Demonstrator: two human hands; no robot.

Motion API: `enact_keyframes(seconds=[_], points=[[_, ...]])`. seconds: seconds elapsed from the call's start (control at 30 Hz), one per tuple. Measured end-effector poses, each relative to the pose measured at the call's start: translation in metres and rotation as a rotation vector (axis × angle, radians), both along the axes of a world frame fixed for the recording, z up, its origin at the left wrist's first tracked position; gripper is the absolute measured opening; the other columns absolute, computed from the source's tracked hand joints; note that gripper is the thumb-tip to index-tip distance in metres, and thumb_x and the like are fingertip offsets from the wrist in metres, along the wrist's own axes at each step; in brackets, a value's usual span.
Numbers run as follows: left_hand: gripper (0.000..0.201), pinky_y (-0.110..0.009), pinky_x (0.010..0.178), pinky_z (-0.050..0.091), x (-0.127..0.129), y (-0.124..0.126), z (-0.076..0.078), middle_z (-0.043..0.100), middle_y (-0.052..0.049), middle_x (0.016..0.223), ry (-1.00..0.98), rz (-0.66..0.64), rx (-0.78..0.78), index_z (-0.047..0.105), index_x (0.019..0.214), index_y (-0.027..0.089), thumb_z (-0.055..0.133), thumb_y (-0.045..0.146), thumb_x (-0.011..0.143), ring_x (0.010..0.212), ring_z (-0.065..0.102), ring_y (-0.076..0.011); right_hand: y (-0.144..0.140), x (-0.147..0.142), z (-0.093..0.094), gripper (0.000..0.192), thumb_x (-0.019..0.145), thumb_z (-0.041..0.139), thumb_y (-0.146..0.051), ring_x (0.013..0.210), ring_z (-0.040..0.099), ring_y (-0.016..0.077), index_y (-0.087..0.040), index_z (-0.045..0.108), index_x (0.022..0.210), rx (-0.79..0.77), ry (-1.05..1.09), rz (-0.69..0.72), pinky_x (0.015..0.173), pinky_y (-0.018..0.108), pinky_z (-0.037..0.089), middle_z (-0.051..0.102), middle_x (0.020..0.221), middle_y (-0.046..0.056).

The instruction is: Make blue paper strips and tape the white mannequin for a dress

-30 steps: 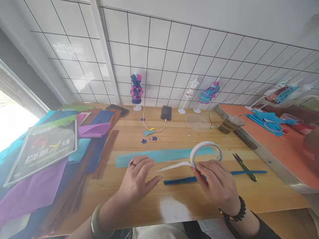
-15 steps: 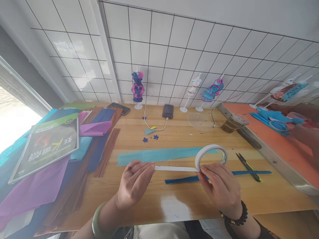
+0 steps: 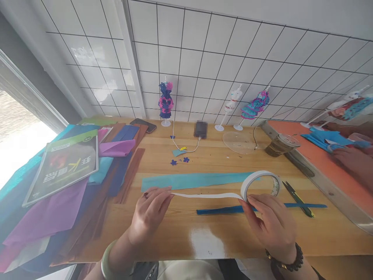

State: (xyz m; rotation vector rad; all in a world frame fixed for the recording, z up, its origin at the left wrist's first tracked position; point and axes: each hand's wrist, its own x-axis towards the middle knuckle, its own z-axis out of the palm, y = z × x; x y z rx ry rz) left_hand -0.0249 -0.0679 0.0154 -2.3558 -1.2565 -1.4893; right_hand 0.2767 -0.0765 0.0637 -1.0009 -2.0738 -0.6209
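Note:
My left hand (image 3: 152,213) pinches the loose end of a white tape strip (image 3: 206,195), which runs slightly slack to the roll. Upright in my right hand (image 3: 271,223) is the roll of tape (image 3: 247,182), gripped at its lower edge between thumb and fingers. Behind the strip, a long light-blue paper strip (image 3: 186,181) lies flat on the wooden table. A narrow dark-blue strip (image 3: 220,210) lies below the tape, passing behind my right hand. Dark scissors-like snips (image 3: 298,199) rest across its right end.
Stacked coloured sheets and a booklet (image 3: 65,167) cover the left side. Along the wall stand dressed mini mannequins (image 3: 166,102), a phone (image 3: 143,125) and a cabled black device (image 3: 201,129). A drink cup (image 3: 282,145) is at right; another person's hand (image 3: 354,157) touches blue material on the orange table (image 3: 317,167).
My hands have moved farther apart, and the tape strip between them is longer and slacker. The view has shifted slightly. Another person's hand has come onto the blue material at right.

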Motion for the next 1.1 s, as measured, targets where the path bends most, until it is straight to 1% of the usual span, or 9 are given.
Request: enact_keyframes(seconds=[0.1,0.23,0.37,0.5,0.57,0.63,0.73,0.9,1.1], points=[[0.029,-0.032,0.073,0.051,-0.005,0.000,-0.005,0.069,-0.005,0.086,0.019,-0.031,0.000,0.055,0.097,0.019,0.058,0.002,0.074,0.079,0.064,-0.0158,-0.001,0.000,0.001,0.024,0.070,0.066,-0.006,0.066,0.060,0.0172,-0.016,0.056,0.090,0.003,0.011,-0.002,0.061,0.032,0.050,0.064,0.073,0.006],[0.030,-0.031,0.070,0.050,-0.007,0.000,-0.008,0.068,-0.005,0.084,0.030,-0.072,0.001,0.054,0.099,0.020,0.055,0.002,0.076,0.076,0.064,-0.0153,-0.003,0.000,0.002,0.027,0.067,0.068,-0.004,0.066,0.060,0.0181,-0.015,0.057,0.089,0.010,0.005,-0.004,0.061,0.033,0.050,0.064,0.072,0.007],[0.024,-0.030,0.068,0.049,-0.005,-0.001,-0.003,0.067,-0.003,0.078,-0.001,-0.068,-0.031,0.054,0.093,0.019,0.057,0.003,0.074,0.073,0.063,-0.0148,-0.002,0.002,0.002,0.027,0.068,0.067,-0.004,0.066,0.060,0.0179,-0.016,0.057,0.090,0.007,0.001,-0.005,0.062,0.033,0.050,0.064,0.073,0.006],[0.018,-0.031,0.069,0.050,0.000,-0.005,0.006,0.067,-0.005,0.081,0.043,-0.090,-0.155,0.053,0.095,0.019,0.057,0.015,0.078,0.077,0.063,-0.0171,-0.002,0.004,0.002,0.027,0.068,0.067,-0.005,0.065,0.060,0.0176,-0.017,0.057,0.091,0.001,0.007,-0.005,0.062,0.032,0.049,0.064,0.073,0.006],[0.018,-0.032,0.069,0.050,0.003,-0.006,0.007,0.067,-0.006,0.080,0.085,-0.118,-0.171,0.054,0.095,0.019,0.058,0.020,0.078,0.078,0.063,-0.0183,-0.003,0.004,0.003,0.028,0.067,0.068,-0.005,0.065,0.059,0.0177,-0.016,0.057,0.090,0.004,0.003,-0.007,0.062,0.032,0.049,0.064,0.073,0.006],[0.017,-0.032,0.068,0.050,0.005,-0.005,0.004,0.068,-0.006,0.079,0.122,-0.124,-0.152,0.054,0.093,0.019,0.060,0.022,0.077,0.078,0.064,-0.0183,-0.003,0.003,0.004,0.028,0.066,0.069,-0.005,0.065,0.059,0.0178,-0.016,0.057,0.089,0.008,-0.003,-0.010,0.062,0.032,0.049,0.064,0.072,0.006],[0.012,-0.031,0.069,0.050,0.007,-0.003,-0.002,0.068,-0.004,0.080,0.143,-0.115,-0.132,0.055,0.088,0.019,0.059,0.017,0.077,0.077,0.063,-0.0169,-0.004,0.002,0.005,0.028,0.066,0.069,-0.004,0.065,0.059,0.0181,-0.014,0.057,0.089,0.004,0.002,-0.008,0.061,0.033,0.049,0.064,0.072,0.007],[0.010,-0.027,0.064,0.048,0.007,-0.002,-0.008,0.065,0.000,0.068,0.073,-0.113,-0.154,0.055,0.081,0.019,0.052,0.010,0.080,0.065,0.062,-0.0128,-0.006,0.002,0.001,0.025,0.068,0.067,-0.007,0.065,0.060,0.0178,-0.016,0.057,0.089,-0.017,0.037,-0.006,0.062,0.032,0.050,0.064,0.072,0.006],[0.018,-0.029,0.066,0.046,0.000,-0.002,-0.016,0.067,-0.003,0.076,0.068,-0.179,-0.124,0.054,0.091,0.020,0.045,0.006,0.082,0.070,0.061,-0.0136,-0.006,0.002,-0.007,0.024,0.071,0.064,-0.008,0.071,0.063,0.0196,-0.017,0.057,0.092,-0.044,0.039,0.021,0.065,0.034,0.053,0.065,0.076,0.007]])
